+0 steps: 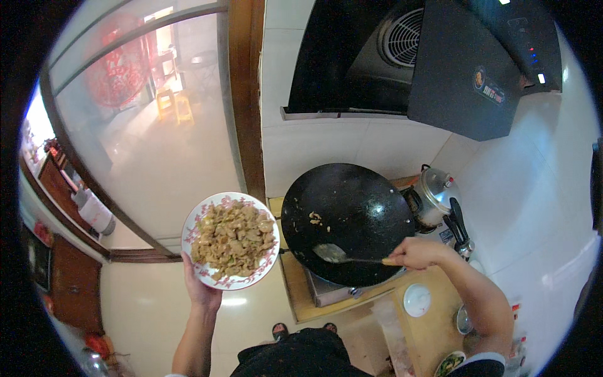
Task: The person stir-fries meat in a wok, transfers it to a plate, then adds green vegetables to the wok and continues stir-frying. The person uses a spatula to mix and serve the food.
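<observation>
My left hand [202,285] holds a white plate with a red floral rim [192,221] from below and the side, left of the stove. Cooked sliced meat [235,238] is heaped on that plate. My right hand [417,254] grips the handle of a metal spatula [330,253], whose blade rests inside a large black wok [348,202]. A few bits of food [315,218] cling to the wok's left side. The wok sits over a gas stove [327,290] on a yellow counter.
A pressure cooker [435,191] stands behind the wok's right side, below a dark range hood [461,80]. A small white dish [417,300], a bowl [464,320] and a dish of greens [451,364] lie near my right arm. A glass sliding door [155,141] is at the left.
</observation>
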`<action>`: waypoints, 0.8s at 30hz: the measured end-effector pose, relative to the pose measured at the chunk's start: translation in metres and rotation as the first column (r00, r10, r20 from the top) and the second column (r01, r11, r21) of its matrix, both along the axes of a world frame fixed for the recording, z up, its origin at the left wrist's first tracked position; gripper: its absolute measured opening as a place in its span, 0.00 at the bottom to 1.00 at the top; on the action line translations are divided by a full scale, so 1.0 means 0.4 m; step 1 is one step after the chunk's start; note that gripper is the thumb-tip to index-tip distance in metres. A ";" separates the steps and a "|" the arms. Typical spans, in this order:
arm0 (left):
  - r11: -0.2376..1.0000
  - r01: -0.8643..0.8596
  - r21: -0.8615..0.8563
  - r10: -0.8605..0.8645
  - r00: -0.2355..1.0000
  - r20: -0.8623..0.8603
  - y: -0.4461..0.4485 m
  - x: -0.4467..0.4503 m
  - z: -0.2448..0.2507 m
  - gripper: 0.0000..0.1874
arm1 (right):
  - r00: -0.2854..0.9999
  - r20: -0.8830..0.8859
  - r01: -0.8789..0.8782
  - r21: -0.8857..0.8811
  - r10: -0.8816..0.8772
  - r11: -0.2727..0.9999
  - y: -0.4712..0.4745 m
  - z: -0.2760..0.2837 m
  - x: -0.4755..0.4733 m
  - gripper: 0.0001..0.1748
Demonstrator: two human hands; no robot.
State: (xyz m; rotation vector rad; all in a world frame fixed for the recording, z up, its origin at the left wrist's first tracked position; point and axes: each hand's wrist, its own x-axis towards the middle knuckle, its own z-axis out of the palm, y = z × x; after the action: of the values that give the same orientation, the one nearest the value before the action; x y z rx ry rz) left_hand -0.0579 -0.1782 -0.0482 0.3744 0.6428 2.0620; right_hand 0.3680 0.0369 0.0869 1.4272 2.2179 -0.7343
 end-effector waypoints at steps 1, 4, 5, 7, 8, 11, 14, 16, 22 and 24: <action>1.000 -0.010 0.001 0.010 1.000 0.012 -0.009 0.002 0.003 0.38 | 0.999 0.016 0.033 -0.021 -0.032 0.999 0.010 -0.012 -0.033 0.29; 0.999 -0.035 -0.014 0.035 0.999 0.037 -0.023 0.023 0.005 0.38 | 0.963 -0.208 0.141 -0.150 -0.171 0.979 0.026 -0.008 -0.112 0.21; 1.000 -0.020 0.002 0.020 0.999 0.037 -0.020 0.025 0.008 0.39 | 0.973 -0.129 0.181 -0.084 -0.191 0.980 0.031 0.007 -0.123 0.21; 0.998 -0.059 -0.038 0.060 0.998 0.018 -0.025 0.030 0.011 0.38 | 0.982 -0.103 0.151 -0.100 -0.162 0.983 0.032 0.056 -0.113 0.20; 0.998 -0.055 -0.038 0.056 0.998 0.025 -0.024 0.031 0.013 0.38 | 0.992 -0.072 0.098 -0.090 -0.105 0.991 0.030 0.088 -0.093 0.21; 0.999 -0.036 -0.039 0.037 0.999 0.013 -0.024 0.029 0.019 0.38 | 0.978 0.155 0.157 -0.092 -0.142 0.983 0.010 0.121 -0.078 0.23; 0.999 -0.008 -0.033 0.008 1.000 -0.014 -0.025 0.030 0.023 0.38 | 0.971 -0.173 0.119 -0.250 -0.165 0.961 -0.007 0.078 -0.113 0.24; 0.999 0.043 0.023 -0.043 0.999 -0.029 -0.023 0.031 0.024 0.38 | 0.912 -0.335 0.144 -0.281 -0.237 0.949 -0.007 0.039 -0.128 0.23; 0.998 0.032 -0.045 -0.031 0.999 0.029 -0.013 0.031 0.034 0.37 | 0.995 -0.090 -0.036 0.186 0.054 0.982 0.012 0.011 0.033 0.24; 0.999 0.002 -0.054 -0.001 1.000 0.019 -0.012 0.036 0.037 0.37 | 0.992 -0.071 -0.085 0.253 0.106 0.964 0.015 -0.015 0.076 0.23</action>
State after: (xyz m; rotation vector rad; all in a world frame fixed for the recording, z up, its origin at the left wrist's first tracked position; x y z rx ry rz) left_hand -0.0435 -0.1829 -0.0333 0.3242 0.6848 2.0397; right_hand 0.3983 0.0428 0.0810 1.4121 2.4985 -0.5047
